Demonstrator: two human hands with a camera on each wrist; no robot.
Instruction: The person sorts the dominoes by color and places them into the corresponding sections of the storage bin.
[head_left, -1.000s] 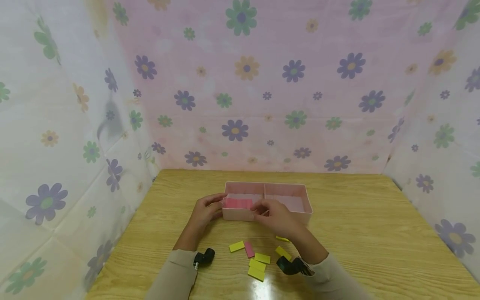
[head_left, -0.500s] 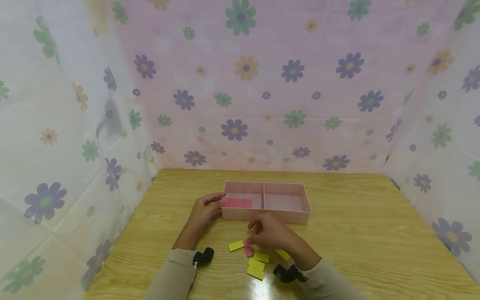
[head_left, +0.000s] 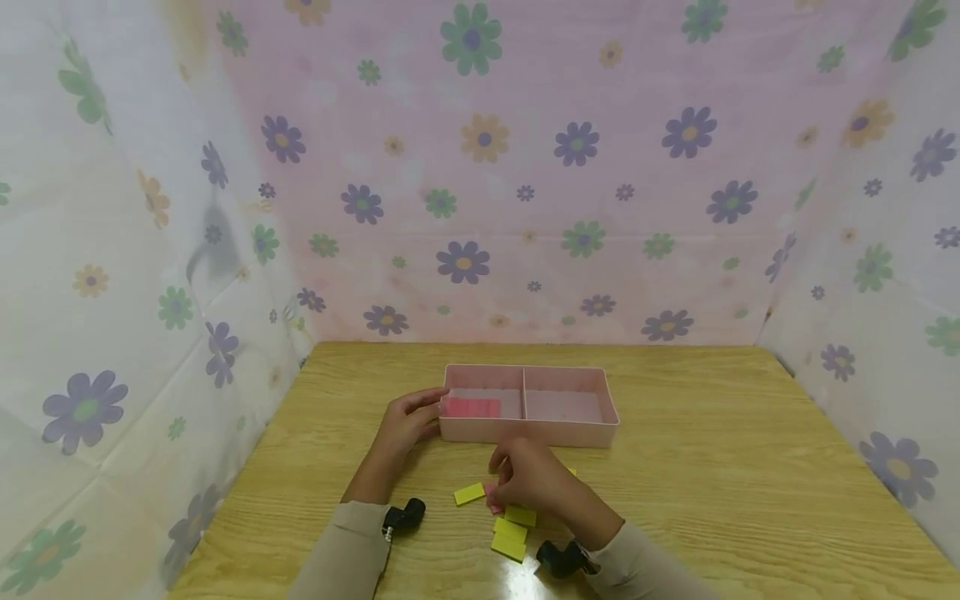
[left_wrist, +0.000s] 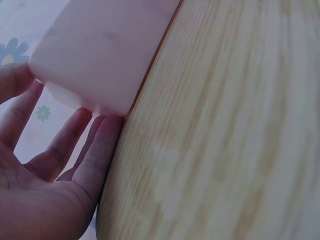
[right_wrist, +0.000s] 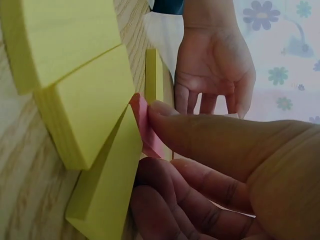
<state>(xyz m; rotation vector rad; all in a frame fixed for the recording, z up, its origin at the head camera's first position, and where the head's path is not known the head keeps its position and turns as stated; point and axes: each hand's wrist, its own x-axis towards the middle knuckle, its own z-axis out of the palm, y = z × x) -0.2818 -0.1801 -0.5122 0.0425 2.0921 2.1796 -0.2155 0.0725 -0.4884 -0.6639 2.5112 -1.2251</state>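
Note:
A pink box [head_left: 577, 435] with two compartments stands on the table. My left hand [head_left: 401, 431] rests at its left end, fingertips against the end wall in the left wrist view. Several pink blocks [head_left: 471, 407] lie in a row in the left compartment; the right one shows only its bare floor. In front of the box, my right hand [head_left: 536, 479] pinches a small pink block [right_wrist: 146, 125] between thumb and fingers, low by the tabletop. Yellow blocks [right_wrist: 85, 105] lie right beside it, and part of the pink block is hidden by the fingers.
One yellow block [head_left: 468, 494] lies to the left of the right hand, and several overlapping yellow blocks [head_left: 510, 546] are nearer the front. Another yellow block [head_left: 572, 472] is mostly hidden behind the right hand. Flowered cloth [head_left: 525, 250] surrounds the wooden table [head_left: 690, 483].
My right hand has left the box's front rim and moved down toward the front, to the loose pink block, which it now pinches. The left hand has stayed at the box's end.

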